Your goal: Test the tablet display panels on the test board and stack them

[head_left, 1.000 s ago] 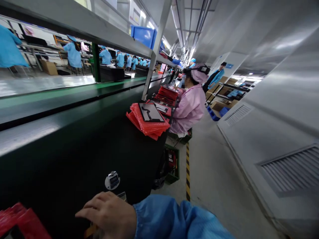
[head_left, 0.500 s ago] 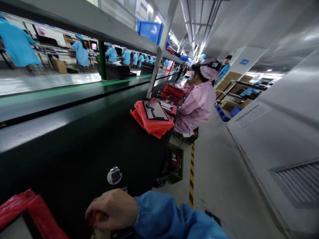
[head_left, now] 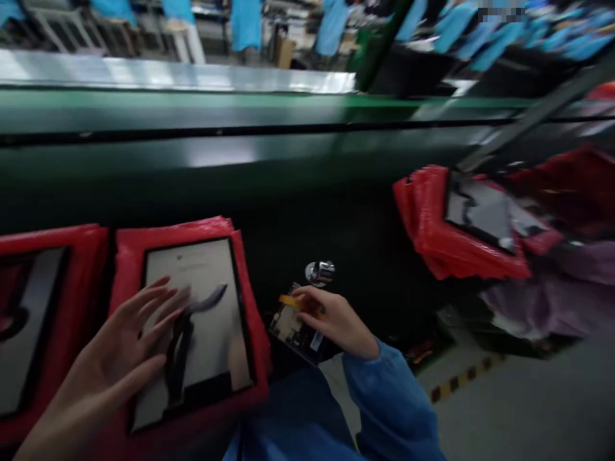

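My left hand (head_left: 127,346) hovers, slightly blurred, over a flat display panel (head_left: 211,346), its fingers spread and holding nothing. A dark curved flex cable (head_left: 180,352) lies across the panel's pale back. The panel rests on a stack of red bubble-wrap sheets (head_left: 129,256). To the right, my right hand (head_left: 336,317) has its fingers curled and pinched around a thin orange piece (head_left: 288,300), whose kind is unclear. Beneath those fingers lies a small dark device with an exposed circuit board (head_left: 288,326). A chrome tally counter (head_left: 324,272) sits just beyond it.
At the left edge another panel (head_left: 33,320) lies on red wrap. Farther right, a panel (head_left: 480,208) tops a red bubble-wrap stack (head_left: 430,237) beside a person's pink sleeve (head_left: 548,294). A slanted metal post (head_left: 523,121) rises from the bench. Several people in blue work behind.
My view has swung left and down. My left hand has come into sight over the panel. The circuit-board device under my right hand now shows clearly; the orange piece stays at its fingers.
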Available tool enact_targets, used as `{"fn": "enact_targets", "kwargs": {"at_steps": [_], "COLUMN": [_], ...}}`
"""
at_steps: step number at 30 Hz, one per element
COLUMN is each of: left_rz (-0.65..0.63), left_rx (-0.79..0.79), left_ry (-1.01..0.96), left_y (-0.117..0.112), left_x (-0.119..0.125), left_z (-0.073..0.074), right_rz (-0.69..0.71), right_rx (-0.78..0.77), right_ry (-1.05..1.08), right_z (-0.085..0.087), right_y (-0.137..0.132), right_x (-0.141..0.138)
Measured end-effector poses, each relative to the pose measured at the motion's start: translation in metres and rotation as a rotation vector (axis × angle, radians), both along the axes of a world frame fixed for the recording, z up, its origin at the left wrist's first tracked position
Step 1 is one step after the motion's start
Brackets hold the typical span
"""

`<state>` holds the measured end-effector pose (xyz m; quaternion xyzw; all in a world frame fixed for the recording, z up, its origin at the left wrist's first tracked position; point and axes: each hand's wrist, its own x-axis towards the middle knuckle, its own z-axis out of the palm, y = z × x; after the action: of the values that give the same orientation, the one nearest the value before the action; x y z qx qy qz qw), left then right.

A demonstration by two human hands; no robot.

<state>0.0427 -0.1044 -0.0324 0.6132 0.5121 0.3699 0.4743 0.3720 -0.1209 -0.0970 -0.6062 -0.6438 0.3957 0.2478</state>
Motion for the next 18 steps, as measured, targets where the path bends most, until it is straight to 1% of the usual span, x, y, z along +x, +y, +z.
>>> {"fn": "enact_targets", "kwargs": {"at_steps": [1,2,6,8,10,13,15,18], "left_rz": [0.036,0.044,0.003,0.044,0.097,0.099,0.098,0.098], "left_rx": [-0.073,-0.131,-0.29,-0.371,-0.415,-0.454,-0.452,-0.432], "left_ry": [-0.053,-0.091,-0.053,-0.08,-0.149,-0.212,-0.181,-0.108], "left_y": [-0.002,-0.002,0.003,0.007,0.011,0.018,0.021,0.023], "left_x": [-0.004,-0.007,-0.012,-0.009,-0.003,0.003,0.004,0.003], "left_z": [0.003,0.005,0.018,0.024,0.027,0.025,0.023,0.023], "right_rz": [0.001,0.009,0.002,-0.003,0.021,0.061,0.083,0.094], "right_rx": [0.002,0.01,0.095,0.087,0.043,0.018,0.013,-0.026], "right_ry": [0.006,0.01,-0.065,-0.116,-0.173,-0.258,-0.208,0.057], "right_z": [-0.001,-0.001,0.002,0.005,0.007,0.009,0.01,0.014], "right_y": [0.0,0.0,0.0,0.0,-0.001,-0.005,-0.006,-0.001], "right_x": [0.001,0.001,-0.005,-0.007,-0.006,0.0,0.003,0.003]}}
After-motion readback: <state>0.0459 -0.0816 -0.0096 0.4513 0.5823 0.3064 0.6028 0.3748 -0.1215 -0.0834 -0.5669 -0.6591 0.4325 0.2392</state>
